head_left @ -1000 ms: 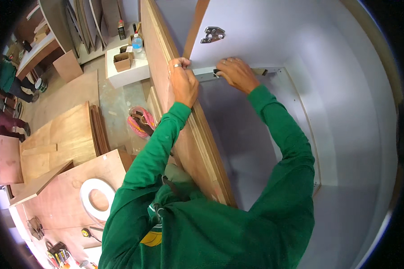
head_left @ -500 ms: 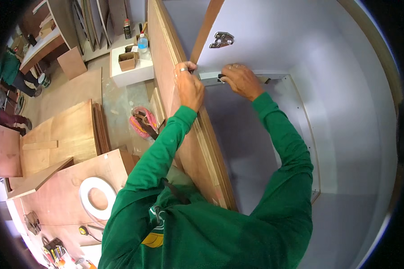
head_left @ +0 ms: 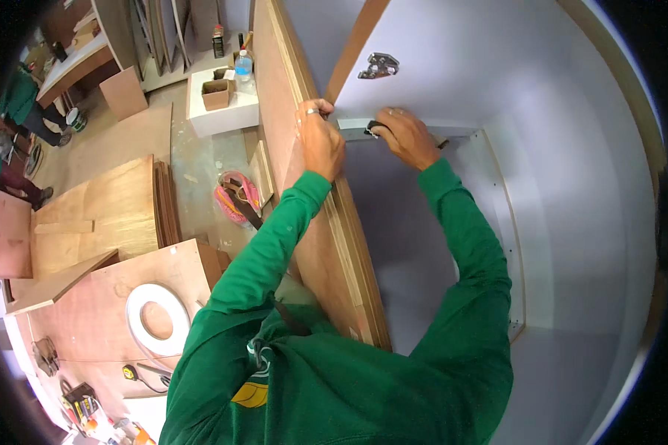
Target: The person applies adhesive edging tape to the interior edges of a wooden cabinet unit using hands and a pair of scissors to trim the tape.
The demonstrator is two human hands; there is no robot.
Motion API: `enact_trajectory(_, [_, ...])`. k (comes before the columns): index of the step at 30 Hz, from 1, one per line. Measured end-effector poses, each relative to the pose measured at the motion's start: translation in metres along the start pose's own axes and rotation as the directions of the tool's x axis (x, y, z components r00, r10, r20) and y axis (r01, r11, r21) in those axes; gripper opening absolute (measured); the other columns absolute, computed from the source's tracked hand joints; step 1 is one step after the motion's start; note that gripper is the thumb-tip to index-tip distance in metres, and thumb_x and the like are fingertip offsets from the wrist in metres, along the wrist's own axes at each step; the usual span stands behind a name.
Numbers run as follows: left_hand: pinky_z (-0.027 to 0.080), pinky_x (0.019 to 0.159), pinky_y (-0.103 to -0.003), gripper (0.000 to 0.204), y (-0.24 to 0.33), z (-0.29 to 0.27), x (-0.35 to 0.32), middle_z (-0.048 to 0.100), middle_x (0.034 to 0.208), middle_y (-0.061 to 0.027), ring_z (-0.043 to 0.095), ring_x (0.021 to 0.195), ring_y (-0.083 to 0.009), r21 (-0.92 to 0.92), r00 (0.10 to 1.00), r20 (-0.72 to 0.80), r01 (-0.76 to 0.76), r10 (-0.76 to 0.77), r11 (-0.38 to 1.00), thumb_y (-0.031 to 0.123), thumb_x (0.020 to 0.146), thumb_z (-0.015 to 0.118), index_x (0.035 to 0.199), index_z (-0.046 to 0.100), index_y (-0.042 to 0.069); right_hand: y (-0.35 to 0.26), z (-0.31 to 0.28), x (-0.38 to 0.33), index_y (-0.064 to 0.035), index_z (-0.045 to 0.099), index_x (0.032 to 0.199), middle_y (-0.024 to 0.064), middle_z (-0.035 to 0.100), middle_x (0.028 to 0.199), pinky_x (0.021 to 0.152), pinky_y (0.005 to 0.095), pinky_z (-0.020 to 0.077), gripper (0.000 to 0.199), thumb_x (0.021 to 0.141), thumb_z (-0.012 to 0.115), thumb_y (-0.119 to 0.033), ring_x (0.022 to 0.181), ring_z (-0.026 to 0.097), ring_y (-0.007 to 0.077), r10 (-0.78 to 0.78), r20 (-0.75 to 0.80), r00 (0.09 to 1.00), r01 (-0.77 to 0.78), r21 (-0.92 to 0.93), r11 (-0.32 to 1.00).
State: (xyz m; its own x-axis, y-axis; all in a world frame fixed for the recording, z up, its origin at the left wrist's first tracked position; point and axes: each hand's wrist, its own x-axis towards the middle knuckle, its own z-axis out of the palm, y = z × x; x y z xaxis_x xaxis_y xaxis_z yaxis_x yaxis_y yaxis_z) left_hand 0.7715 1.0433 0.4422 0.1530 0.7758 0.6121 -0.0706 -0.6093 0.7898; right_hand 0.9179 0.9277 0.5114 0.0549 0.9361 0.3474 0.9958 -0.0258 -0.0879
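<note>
My left hand (head_left: 321,141), a ring on one finger, is curled over the edge of the layered wooden panel (head_left: 349,274); its fingertips are partly hidden. To its right, my right hand (head_left: 408,139) is closed round a small tool with a black end (head_left: 373,130). A dark tip pokes out past the hand's other side, and the palm covers the rest, so its kind does not show. The tool's black end lies against the pale cabinet rail (head_left: 352,124). Above the hands, a metal hinge (head_left: 378,66) is fixed to the white panel (head_left: 438,74).
Left of the panel stand a white box (head_left: 226,122) with small cartons and a water bottle (head_left: 243,65), and a pink bag (head_left: 237,199) on the floor. A workbench (head_left: 96,334) carries a roll of white edging (head_left: 157,319) and a tape measure (head_left: 130,372). Another person (head_left: 26,104) stands far left.
The view has shifted slightly. My right hand has tilted a little with the small tool, whose black end has turned against the rail. My left hand keeps its place on the panel edge.
</note>
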Motion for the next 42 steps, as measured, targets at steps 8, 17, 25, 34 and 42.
enact_trajectory(8, [0.045,0.086,-0.041,0.025,-0.001,0.001,0.001,0.054,0.093,-0.0188,0.055,0.089,-0.0333,0.03,1.0,0.006,-0.011,0.011,0.999,-0.016,0.078,0.041,0.098,0.05,-0.003,0.003,0.005,0.007,-0.0046,0.057,0.092,0.0127,0.063,0.093,0.081,0.0466,0.0474,0.018,0.09,0.063,-0.022,0.091,0.061,0.0342,-0.159,-0.028,0.987,0.155,-0.117,0.981])
enact_trajectory(17, [0.041,0.084,-0.044,0.028,-0.005,0.007,0.004,0.056,0.094,-0.0181,0.053,0.092,-0.037,-0.018,1.0,-0.006,-0.011,0.011,1.0,-0.013,0.072,0.044,0.096,0.052,0.001,-0.004,-0.005,0.005,-0.0041,0.058,0.093,0.0129,0.062,0.09,0.079,0.0478,0.0476,0.019,0.091,0.063,-0.022,0.091,0.061,0.0346,-0.045,-0.013,0.999,0.045,-0.023,0.999])
enact_trajectory(25, [0.044,0.086,-0.042,0.023,0.003,-0.001,-0.002,0.055,0.094,-0.0191,0.053,0.091,-0.0344,0.019,0.999,0.031,0.014,-0.014,1.0,-0.014,0.078,0.042,0.096,0.051,-0.002,0.0,0.002,0.005,-0.0038,0.058,0.094,0.0128,0.063,0.093,0.08,0.0476,0.048,0.019,0.09,0.064,-0.021,0.091,0.061,0.0345,-0.15,-0.019,0.989,0.147,-0.107,0.983])
enact_trajectory(34, [0.041,0.082,-0.045,0.027,-0.009,0.0,0.003,0.053,0.095,-0.0184,0.051,0.091,-0.0357,-0.069,1.0,0.017,0.026,-0.025,0.997,-0.015,0.073,0.042,0.095,0.05,-0.001,0.001,0.008,0.015,-0.0045,0.057,0.093,0.013,0.063,0.093,0.08,0.0473,0.0473,0.021,0.09,0.063,-0.024,0.092,0.06,0.0344,-0.138,0.032,0.99,0.14,-0.103,0.985])
enact_trajectory(42, [0.039,0.084,-0.045,0.027,-0.004,0.001,0.001,0.054,0.095,-0.0176,0.051,0.093,-0.0362,-0.039,1.0,0.006,0.015,-0.015,0.999,-0.014,0.073,0.042,0.095,0.05,0.0,-0.005,0.009,0.007,-0.0041,0.057,0.092,0.014,0.062,0.09,0.079,0.0483,0.0462,0.018,0.091,0.062,-0.021,0.091,0.06,0.0352,-0.045,-0.031,0.999,0.045,0.008,0.999])
